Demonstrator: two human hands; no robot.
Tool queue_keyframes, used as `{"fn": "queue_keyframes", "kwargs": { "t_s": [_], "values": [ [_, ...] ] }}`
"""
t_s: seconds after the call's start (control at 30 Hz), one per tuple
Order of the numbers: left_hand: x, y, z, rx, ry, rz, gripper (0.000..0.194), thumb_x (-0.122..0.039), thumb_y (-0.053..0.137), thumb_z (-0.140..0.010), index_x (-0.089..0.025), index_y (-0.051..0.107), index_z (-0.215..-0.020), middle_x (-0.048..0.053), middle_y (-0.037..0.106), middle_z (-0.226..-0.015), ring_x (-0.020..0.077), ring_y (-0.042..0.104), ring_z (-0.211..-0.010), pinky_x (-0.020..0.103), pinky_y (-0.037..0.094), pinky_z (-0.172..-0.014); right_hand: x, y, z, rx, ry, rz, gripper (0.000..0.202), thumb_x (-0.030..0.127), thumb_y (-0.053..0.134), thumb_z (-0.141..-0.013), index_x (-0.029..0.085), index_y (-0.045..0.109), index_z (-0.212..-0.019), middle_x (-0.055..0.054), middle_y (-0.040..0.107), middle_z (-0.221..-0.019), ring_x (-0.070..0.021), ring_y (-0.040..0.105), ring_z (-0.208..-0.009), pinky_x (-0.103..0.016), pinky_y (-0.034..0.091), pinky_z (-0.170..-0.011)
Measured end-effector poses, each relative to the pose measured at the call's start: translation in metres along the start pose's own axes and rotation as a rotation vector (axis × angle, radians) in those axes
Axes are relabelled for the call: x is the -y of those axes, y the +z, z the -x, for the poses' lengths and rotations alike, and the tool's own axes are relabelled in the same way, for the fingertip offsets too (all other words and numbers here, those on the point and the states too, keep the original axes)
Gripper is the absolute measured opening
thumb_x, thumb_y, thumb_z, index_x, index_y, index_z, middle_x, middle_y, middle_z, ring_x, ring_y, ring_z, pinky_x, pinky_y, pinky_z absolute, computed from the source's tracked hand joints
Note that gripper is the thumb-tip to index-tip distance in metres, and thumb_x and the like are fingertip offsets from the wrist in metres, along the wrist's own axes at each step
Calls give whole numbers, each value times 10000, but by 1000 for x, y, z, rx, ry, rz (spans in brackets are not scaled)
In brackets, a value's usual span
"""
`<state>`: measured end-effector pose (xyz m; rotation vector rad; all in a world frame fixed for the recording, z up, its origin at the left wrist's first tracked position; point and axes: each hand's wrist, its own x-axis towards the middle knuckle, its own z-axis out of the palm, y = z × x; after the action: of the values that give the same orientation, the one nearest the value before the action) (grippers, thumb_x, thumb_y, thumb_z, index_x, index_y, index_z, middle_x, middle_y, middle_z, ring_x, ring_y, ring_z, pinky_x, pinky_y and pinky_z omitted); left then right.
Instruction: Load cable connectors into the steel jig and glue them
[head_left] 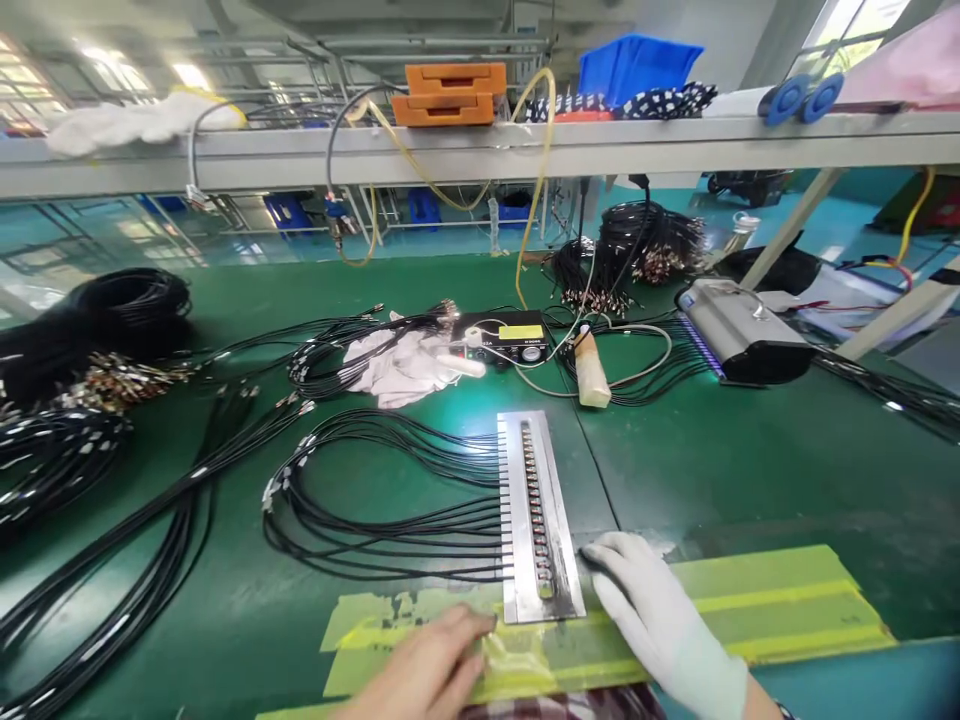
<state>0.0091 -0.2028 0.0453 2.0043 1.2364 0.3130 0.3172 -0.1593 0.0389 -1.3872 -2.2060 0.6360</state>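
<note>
A metal fixture plate (pixel 555 510) lies on the green bench in front of me, with a long slot down its middle and a notched left edge. Black cables (pixel 420 520) with small connectors run into the notches and loop away to the left. My bare left hand (pixel 435 665) rests by the plate's lower left corner, fingers loosely apart and holding nothing I can see. On the other side, my white-gloved right hand (pixel 667 625) lies beside the plate's lower right edge, fingers stretched out, the fingertips dark; whether they touch the plate is unclear.
Yellow tape (pixel 787 600) covers the bench's front edge. Behind the plate stand a black control box (pixel 510 345), a plastic bottle (pixel 590 370) and a white cloth (pixel 390 365). A grey lamp unit (pixel 742 330) sits right over more cables. Cable bundles (pixel 135 300) lie left.
</note>
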Motion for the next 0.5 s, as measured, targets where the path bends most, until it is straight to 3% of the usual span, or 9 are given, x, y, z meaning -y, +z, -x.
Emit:
{"fn": "queue_keyframes", "kwargs": {
  "t_s": [0.1, 0.2, 0.3, 0.37, 0.43, 0.5],
  "values": [
    [4, 26, 10, -33, -3, -2, 412, -277, 440, -941, -242, 521, -1343, 94, 666, -1138, 197, 677, -950, 270, 551, -856, -1, 22, -1, -57, -1, 41, 342, 400, 475, -952, 203, 616, -1192, -165, 614, -1199, -328, 583, -1115, -554, 507, -961],
    [1, 34, 9, -37, -100, 107, 403, -320, 409, -966, -232, 539, -1337, 91, 660, -1122, 202, 659, -980, 306, 539, -896, 3, 36, -3, -83, 5, 23, 317, 385, 488, -951, 214, 597, -1194, -151, 596, -1215, -313, 566, -1130, -531, 504, -981],
    [-7, 31, 7, -13, -238, 275, 399, -370, 411, -979, -210, 583, -1302, 75, 667, -1096, 196, 637, -1003, 319, 513, -938, 7, 41, -2, -82, 37, -1, 318, 389, 483, -962, 235, 577, -1224, -131, 585, -1216, -297, 557, -1137, -500, 515, -971],
    [-12, 24, 3, 7, -281, 303, 369, -390, 415, -982, -190, 673, -1153, 71, 678, -1031, 192, 638, -945, 306, 515, -889, 9, 42, 0, -92, 62, -9, 322, 391, 472, -973, 238, 567, -1240, -126, 574, -1223, -289, 548, -1148, -491, 513, -976],
    [-11, 13, -11, -37, -218, 224, 381, -370, 380, -999, -181, 710, -1023, 70, 676, -943, 187, 631, -878, 301, 507, -836, 10, 42, 2, -91, 74, -15, 320, 389, 460, -982, 230, 566, -1238, -128, 570, -1225, -283, 546, -1152, -488, 510, -980],
    [-3, 1, -36, -203, -97, 58, 388, -304, 326, -1015, -182, 686, -1089, 89, 669, -991, 203, 613, -935, 335, 489, -870, 10, 42, 2, -82, 72, -18, 321, 391, 455, -984, 221, 566, -1232, -133, 570, -1224, -284, 546, -1152, -491, 508, -984]
  ]
}}
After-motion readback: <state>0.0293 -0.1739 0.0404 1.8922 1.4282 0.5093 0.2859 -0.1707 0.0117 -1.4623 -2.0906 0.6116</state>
